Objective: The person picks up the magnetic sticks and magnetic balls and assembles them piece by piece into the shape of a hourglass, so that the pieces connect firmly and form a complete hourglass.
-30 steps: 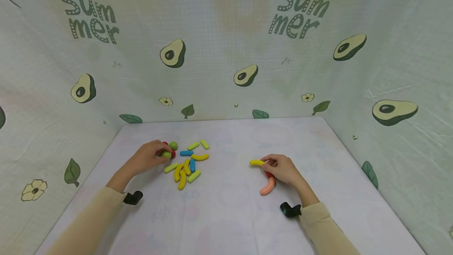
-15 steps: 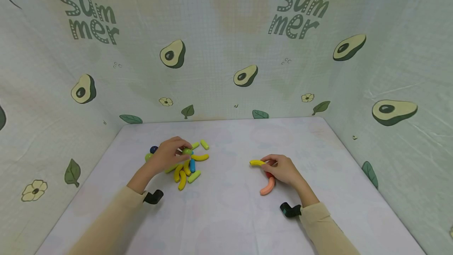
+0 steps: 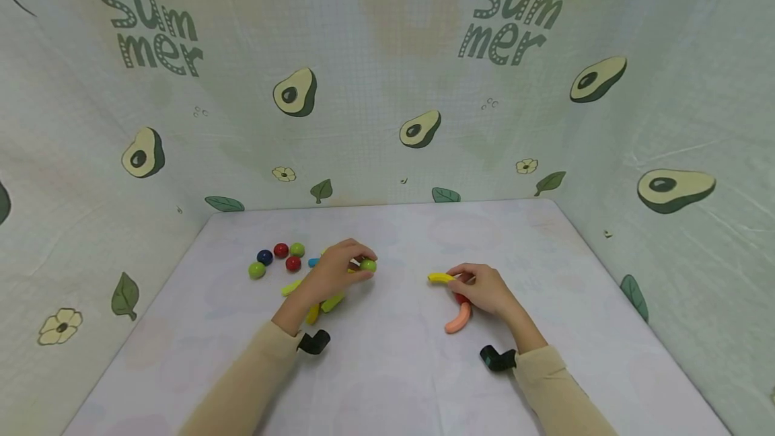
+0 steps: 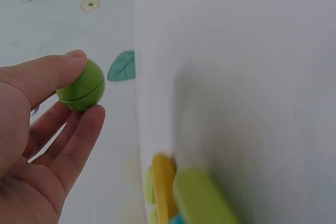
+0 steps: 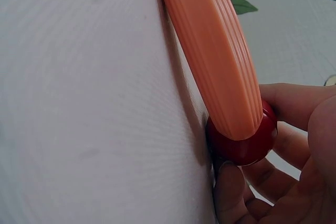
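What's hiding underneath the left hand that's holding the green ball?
In the head view, bits of a blue piece, a yellow piece and light-green sticks peek out around the left hand. The hand covers the rest, so I can't count every piece there.

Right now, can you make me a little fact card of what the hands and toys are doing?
Left hand: pinches a green ball, lifted
Right hand: holds a red ball
Against that red ball: orange curved piece
At right fingertips: yellow curved piece
Loose balls, far left: two red, two green, one dark blue
Partly hidden behind left arm: yellow, blue and lime pieces
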A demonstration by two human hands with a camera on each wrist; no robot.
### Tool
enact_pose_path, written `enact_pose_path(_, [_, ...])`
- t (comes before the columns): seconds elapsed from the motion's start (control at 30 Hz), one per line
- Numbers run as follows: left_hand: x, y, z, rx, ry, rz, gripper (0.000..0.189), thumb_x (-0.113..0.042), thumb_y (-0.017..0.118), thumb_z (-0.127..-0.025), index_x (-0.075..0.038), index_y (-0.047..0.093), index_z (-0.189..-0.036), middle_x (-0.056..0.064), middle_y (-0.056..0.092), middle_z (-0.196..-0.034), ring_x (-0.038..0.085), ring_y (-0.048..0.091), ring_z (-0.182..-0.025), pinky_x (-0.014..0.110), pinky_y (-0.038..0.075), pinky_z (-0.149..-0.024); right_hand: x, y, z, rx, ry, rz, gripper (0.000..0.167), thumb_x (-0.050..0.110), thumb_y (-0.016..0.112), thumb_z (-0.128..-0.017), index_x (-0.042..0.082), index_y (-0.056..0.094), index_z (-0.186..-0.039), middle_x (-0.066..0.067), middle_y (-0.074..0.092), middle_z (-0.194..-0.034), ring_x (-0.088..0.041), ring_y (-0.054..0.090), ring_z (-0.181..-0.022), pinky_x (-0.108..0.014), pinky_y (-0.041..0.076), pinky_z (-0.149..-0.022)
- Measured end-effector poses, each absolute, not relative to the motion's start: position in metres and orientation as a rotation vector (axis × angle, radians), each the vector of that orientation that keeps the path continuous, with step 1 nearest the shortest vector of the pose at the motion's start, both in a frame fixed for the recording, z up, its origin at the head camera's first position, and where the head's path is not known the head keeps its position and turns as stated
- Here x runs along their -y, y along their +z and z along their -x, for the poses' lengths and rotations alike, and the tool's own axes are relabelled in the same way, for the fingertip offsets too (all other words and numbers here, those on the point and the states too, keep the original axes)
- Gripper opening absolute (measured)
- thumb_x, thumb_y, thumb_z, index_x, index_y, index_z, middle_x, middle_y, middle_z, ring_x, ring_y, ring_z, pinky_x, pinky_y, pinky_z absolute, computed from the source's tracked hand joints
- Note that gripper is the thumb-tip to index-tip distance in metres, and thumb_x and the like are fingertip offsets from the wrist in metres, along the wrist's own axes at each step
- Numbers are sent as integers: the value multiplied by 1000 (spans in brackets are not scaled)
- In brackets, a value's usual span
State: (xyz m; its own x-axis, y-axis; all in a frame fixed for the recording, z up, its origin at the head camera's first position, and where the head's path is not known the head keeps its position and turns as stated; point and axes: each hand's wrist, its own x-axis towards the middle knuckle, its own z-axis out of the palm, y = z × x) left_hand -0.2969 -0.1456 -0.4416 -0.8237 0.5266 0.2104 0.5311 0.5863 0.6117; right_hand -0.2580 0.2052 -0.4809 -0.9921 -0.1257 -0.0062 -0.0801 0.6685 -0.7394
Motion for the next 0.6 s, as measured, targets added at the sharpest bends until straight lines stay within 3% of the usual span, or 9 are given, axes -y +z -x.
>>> enact_pose_path(0.27, [98, -454, 295, 2785, -1116, 1012, 27, -11, 83, -94, -6, 75, -120, 0, 67, -111, 16, 68, -104, 22, 60, -89, -205, -480, 257, -2812, -1247, 167, 23, 22, 79, -96, 13, 79, -118, -2, 74, -97, -17, 65, -84, -32, 53, -75])
enact_pose_path(0.6, [67, -468, 296, 2844, -1163, 967, 27, -14, 83, -95, -11, 75, -120, -3, 68, -111, 14, 67, -105, 23, 59, -91, -205, -482, 260, -2835, -1217, 145, 24, 26, 79, -96, 15, 79, -117, 0, 74, -95, -15, 65, -82, -33, 54, -77])
